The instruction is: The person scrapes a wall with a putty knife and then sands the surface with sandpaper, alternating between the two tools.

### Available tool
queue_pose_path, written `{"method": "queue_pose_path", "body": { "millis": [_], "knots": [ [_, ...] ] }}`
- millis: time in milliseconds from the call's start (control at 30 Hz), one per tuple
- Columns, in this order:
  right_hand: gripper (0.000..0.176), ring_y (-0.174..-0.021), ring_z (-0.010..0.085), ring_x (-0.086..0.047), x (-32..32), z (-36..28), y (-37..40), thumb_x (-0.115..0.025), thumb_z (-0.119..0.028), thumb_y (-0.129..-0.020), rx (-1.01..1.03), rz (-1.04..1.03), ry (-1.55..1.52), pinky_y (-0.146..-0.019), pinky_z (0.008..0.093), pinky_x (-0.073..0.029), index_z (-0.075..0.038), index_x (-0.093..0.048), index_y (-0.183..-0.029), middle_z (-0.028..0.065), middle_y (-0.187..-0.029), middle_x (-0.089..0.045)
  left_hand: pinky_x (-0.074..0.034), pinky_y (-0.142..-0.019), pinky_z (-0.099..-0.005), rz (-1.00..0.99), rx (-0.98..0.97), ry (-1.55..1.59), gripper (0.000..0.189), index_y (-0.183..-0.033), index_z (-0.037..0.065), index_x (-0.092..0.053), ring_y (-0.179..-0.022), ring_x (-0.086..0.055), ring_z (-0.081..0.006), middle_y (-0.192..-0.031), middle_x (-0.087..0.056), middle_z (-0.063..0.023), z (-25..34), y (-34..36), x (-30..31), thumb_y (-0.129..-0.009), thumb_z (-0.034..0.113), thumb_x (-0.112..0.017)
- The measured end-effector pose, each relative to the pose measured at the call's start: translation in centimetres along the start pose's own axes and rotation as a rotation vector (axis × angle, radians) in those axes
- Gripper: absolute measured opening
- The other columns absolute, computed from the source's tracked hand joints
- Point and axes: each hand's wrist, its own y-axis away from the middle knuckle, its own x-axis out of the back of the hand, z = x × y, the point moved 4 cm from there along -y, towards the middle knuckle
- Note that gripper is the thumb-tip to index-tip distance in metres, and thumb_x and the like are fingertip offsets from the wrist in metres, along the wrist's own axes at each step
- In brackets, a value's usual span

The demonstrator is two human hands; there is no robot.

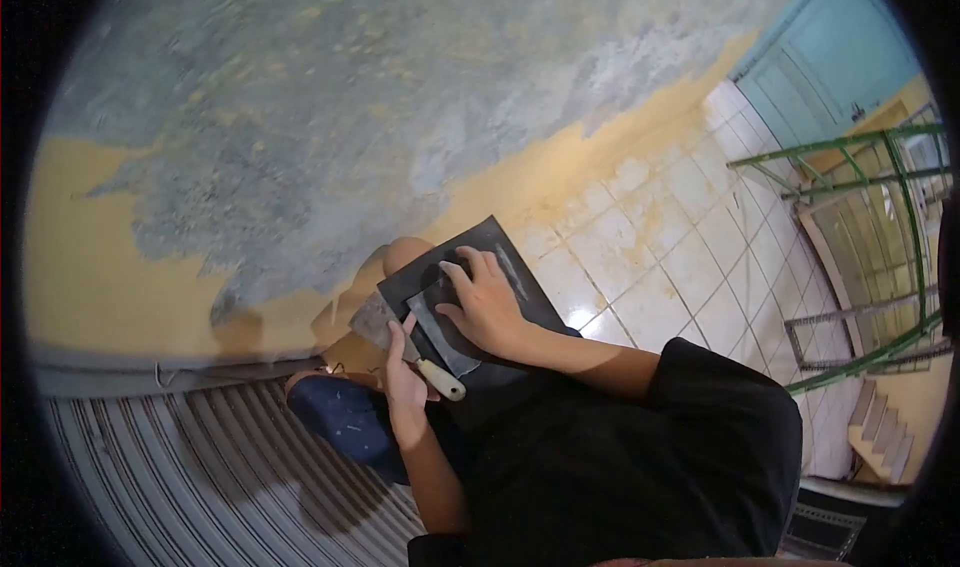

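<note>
A dark, stiff-looking sheet (500, 257) lies across the lap, with pale scuff marks near its right edge. My right hand (488, 307) rests on top of it, fingers and thumb spread, palm down. Under that hand is a smaller dark piece with a greyish strip (437, 335) along its left side. My left hand (402, 377) is closed around a putty knife, just left of the sheet. The putty knife's pale handle (440, 378) points down to the right, and its wide greyish blade (369, 321) points up to the left.
A yellow wall (90, 207) with a large grey patched area (300, 137) rises ahead. White tiled floor (650, 257) with yellowish stains extends right. A green metal frame (905, 197) stands right, near a blue door (815, 62). A ribbed grey shutter (230, 457) is at lower left.
</note>
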Motion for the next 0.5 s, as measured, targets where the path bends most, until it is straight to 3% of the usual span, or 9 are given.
{"method": "queue_pose_path", "body": {
  "millis": [100,200,267,300,333,433,467,500],
  "knots": [
    [0.052,-0.135,0.0430,-0.047,0.2,-0.5,0.0,-0.086,-0.023,-0.079,0.025,0.013,0.128,-0.109,0.0579,-0.040,-0.007,-0.068,-0.124,0.0223,-0.144,-0.053,-0.046,-0.110,-0.0377,-0.101,-0.019,0.021,0.081,-0.153,-0.007,-0.048,-0.127,-0.061,-0.0251,-0.143,-0.062,-0.0169,0.6,0.6,-0.7,-0.107,0.059,-0.054],
    [0.041,-0.134,0.0426,-0.049,0.4,-1.8,0.1,-0.084,-0.022,-0.082,0.112,0.098,0.145,-0.107,0.0571,-0.040,-0.008,-0.070,-0.118,0.0193,-0.139,-0.057,-0.046,-0.111,-0.0368,-0.089,-0.067,0.004,0.080,-0.152,-0.007,-0.049,-0.127,-0.061,-0.0235,-0.144,-0.061,-0.0159,-0.1,-0.2,0.3,-0.108,0.059,-0.051],
    [0.034,-0.129,0.0415,-0.052,0.6,-2.8,0.2,-0.083,-0.022,-0.083,0.194,0.064,0.066,-0.102,0.0568,-0.042,-0.008,-0.072,-0.112,0.0174,-0.130,-0.060,-0.046,-0.111,-0.0351,-0.121,-0.087,0.038,0.071,-0.143,-0.006,-0.059,-0.128,-0.060,-0.0224,-0.142,-0.062,-0.0144,0.9,0.7,-0.9,-0.110,0.056,-0.049],
    [0.026,-0.115,0.0399,-0.057,0.9,-3.9,0.2,-0.084,-0.021,-0.083,0.214,0.071,0.054,-0.094,0.0522,-0.046,-0.007,-0.073,-0.102,0.0158,-0.113,-0.064,-0.045,-0.112,-0.0347,-0.145,-0.082,0.079,0.070,-0.143,-0.005,-0.059,-0.129,-0.058,-0.0223,-0.143,-0.061,-0.0141,0.2,0.1,-0.2,-0.110,0.056,-0.049],
    [0.026,-0.115,0.0399,-0.057,0.6,-4.3,0.3,-0.084,-0.021,-0.083,0.260,0.056,0.042,-0.094,0.0522,-0.046,-0.007,-0.073,-0.102,0.0158,-0.113,-0.064,-0.044,-0.113,-0.0342,-0.173,-0.076,0.119,0.068,-0.142,-0.004,-0.060,-0.131,-0.057,-0.0222,-0.143,-0.061,-0.0138,-0.5,-0.6,0.4,-0.110,0.055,-0.049],
    [0.024,-0.094,0.0382,-0.058,-0.5,-4.8,0.5,-0.088,-0.024,-0.083,0.219,-0.163,-0.087,-0.084,0.0445,-0.050,-0.005,-0.074,-0.087,0.0149,-0.089,-0.062,-0.046,-0.111,-0.0391,-0.098,-0.218,-0.022,0.062,-0.143,0.000,-0.060,-0.127,-0.060,-0.0224,-0.138,-0.065,-0.0127,0.7,0.1,0.2,-0.112,0.051,-0.048],
    [0.026,-0.097,0.0377,-0.058,-0.9,-4.7,0.6,-0.088,-0.025,-0.083,0.229,-0.242,-0.062,-0.087,0.0471,-0.050,-0.006,-0.077,-0.095,0.0156,-0.094,-0.063,-0.036,-0.121,-0.0377,-0.107,-0.260,-0.036,0.069,-0.145,-0.005,-0.057,-0.139,-0.050,-0.0224,-0.149,-0.057,-0.0120,0.5,-0.5,0.6,-0.110,0.054,-0.052],
    [0.026,-0.097,0.0377,-0.058,-1.3,-5.0,0.3,-0.088,-0.025,-0.083,0.255,-0.253,-0.065,-0.087,0.0471,-0.050,-0.006,-0.077,-0.095,0.0156,-0.094,-0.063,-0.036,-0.121,-0.0377,-0.092,-0.279,-0.022,0.069,-0.145,-0.005,-0.057,-0.139,-0.050,-0.0224,-0.149,-0.057,-0.0120,0.3,-0.7,1.3,-0.110,0.054,-0.052]
  ]
}}
